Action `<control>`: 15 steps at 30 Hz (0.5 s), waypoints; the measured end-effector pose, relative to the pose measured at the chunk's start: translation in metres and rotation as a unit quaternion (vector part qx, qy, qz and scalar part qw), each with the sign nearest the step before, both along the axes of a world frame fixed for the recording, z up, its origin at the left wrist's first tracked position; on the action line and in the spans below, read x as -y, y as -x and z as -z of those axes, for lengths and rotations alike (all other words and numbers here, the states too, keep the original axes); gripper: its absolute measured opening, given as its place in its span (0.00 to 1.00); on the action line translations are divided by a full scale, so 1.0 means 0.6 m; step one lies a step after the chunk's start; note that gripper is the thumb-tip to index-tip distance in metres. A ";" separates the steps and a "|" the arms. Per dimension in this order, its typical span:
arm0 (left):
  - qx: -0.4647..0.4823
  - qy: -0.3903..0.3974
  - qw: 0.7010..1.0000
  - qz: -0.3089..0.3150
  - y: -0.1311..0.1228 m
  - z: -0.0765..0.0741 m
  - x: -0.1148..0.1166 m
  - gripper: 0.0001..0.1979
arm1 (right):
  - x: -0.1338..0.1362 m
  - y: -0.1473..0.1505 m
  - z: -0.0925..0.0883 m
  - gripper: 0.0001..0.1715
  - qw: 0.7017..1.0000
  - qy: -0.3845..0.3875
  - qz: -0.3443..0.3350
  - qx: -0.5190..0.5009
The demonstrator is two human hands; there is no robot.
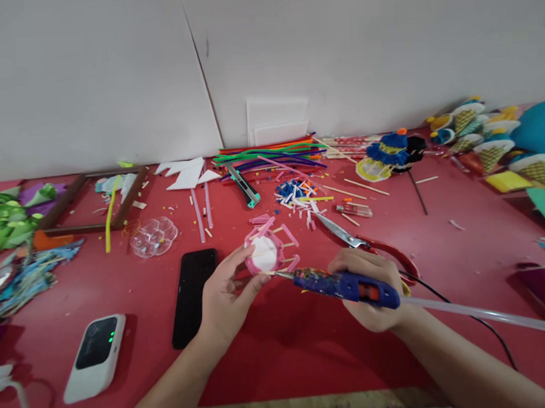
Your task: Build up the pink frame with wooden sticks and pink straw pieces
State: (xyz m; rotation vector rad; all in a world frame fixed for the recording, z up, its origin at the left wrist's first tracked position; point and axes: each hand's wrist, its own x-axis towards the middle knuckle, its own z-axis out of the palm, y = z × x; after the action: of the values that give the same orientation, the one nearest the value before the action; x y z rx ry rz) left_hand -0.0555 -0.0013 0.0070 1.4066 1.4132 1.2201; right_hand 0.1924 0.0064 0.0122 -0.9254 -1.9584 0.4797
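Note:
Between the thumb and fingers of my left hand (232, 292) is a small pink and white craft piece (263, 254), with pink strips and thin wooden sticks jutting out to its right. My right hand (370, 284) is wrapped round a blue hot glue gun (342, 284), its body smeared with glue and paint. The gun's metal nozzle points left and meets, or nearly meets, the piece's lower edge by my left thumb. A long clear glue stick (487, 317) runs out of the gun's back to the right. Red-handled scissors (343, 231) lie just beyond my right hand.
A black phone (194, 298) lies left of my left hand, with a white device (96, 356) farther left. Behind are a utility knife (242, 184), pipe cleaners (269, 155) and blue and white scraps (293, 193). A black cord (468, 312) trails right. Small cone crafts (493, 150) sit back right.

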 end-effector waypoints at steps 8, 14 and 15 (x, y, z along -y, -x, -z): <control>0.002 -0.003 1.000 0.005 0.002 0.005 0.000 0.22 | 0.001 0.001 0.000 0.06 1.000 0.003 0.008 0.003; 0.000 -0.002 1.000 0.007 0.000 0.002 -0.001 0.22 | 0.002 0.001 0.002 0.05 1.000 0.009 0.014 -0.002; 0.002 -0.002 1.000 0.008 0.000 0.002 -0.001 0.22 | 0.001 0.001 0.002 0.05 1.000 0.011 0.015 -0.002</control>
State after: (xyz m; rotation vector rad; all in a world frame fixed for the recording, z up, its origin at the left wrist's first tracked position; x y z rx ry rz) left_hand -0.0556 -0.0006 0.0059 1.4154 1.3952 1.2160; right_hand 0.1916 0.0055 0.0108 -0.9648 -1.9375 0.4856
